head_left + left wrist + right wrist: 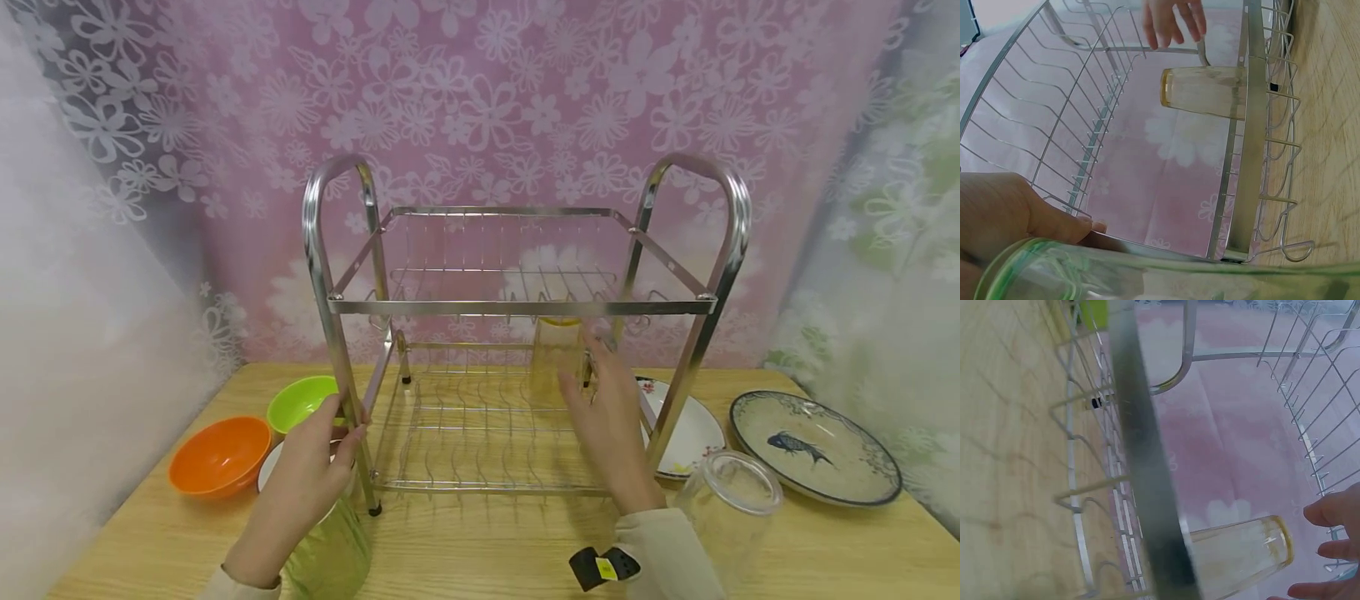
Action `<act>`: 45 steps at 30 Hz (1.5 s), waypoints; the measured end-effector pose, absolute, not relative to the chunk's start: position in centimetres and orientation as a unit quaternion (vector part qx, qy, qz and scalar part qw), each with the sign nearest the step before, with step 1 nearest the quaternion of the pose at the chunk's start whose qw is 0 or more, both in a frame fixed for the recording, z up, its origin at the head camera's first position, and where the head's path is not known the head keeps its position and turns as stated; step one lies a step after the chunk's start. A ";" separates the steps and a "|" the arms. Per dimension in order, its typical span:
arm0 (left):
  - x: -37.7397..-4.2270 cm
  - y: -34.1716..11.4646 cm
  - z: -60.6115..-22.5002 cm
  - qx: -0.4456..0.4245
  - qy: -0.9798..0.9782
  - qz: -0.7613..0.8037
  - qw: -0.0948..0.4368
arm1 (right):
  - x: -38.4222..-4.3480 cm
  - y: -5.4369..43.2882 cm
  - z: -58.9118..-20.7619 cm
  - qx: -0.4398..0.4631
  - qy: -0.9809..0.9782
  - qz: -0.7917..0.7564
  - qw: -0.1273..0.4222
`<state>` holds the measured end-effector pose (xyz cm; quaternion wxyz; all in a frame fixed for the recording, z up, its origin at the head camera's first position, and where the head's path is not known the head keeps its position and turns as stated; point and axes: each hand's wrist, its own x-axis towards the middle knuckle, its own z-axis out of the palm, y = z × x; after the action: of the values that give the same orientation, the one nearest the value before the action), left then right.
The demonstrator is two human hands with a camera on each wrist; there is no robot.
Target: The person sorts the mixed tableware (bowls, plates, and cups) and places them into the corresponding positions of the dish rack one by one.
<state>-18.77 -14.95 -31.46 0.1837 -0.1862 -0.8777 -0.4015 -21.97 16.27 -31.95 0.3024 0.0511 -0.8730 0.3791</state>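
A two-tier metal dish rack (487,308) stands on the wooden table. At its left front post, my left hand (303,479) grips the metal with thumb and fingers. An amber-tinted glass (555,367) sits upside down on the lower tier, toward the right back. Beside that glass is my right hand (611,417), inside the rack under the top tier, its fingers spread and holding nothing. The right wrist view shows a gap between the fingertips (1322,509) and the glass base. Below my left wrist stands a green glass (330,554), partly covered by the arm.
Orange (221,458) and lime green (300,400) bowls lie left of the rack, near a white-rimmed dish mostly hidden by my left hand. To the right are a floral plate (693,433), a fish-patterned plate (817,450) and a clear glass (731,517) by my right sleeve.
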 end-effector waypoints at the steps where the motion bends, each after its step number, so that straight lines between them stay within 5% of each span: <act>1: -18.8 -15.0 -31.4 -0.188 -0.877 -0.400 0.187 | -21.6 16.3 -32.3 0.053 -0.868 0.385 0.308; 8: -18.9 -14.9 -31.4 -0.196 -0.877 -0.397 0.188 | -19.9 16.6 -33.7 0.031 -0.841 0.414 0.347; 24: -18.7 -14.8 -31.5 -0.190 -0.879 -0.402 0.172 | -16.0 16.0 -33.5 -0.019 -0.830 0.449 0.331; 39: -18.8 -15.1 -31.2 -0.182 -0.886 -0.398 0.154 | -13.5 13.7 -37.6 -0.089 -0.758 0.476 0.436; 45: -18.8 -15.3 -31.2 -0.183 -0.889 -0.390 0.155 | -11.8 16.2 -38.2 -0.119 -0.723 0.399 0.551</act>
<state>-18.77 -15.30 -31.17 0.1550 -0.1831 -0.8890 -0.3899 -11.78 16.25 -38.17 0.5510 -0.1187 -0.7233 0.3990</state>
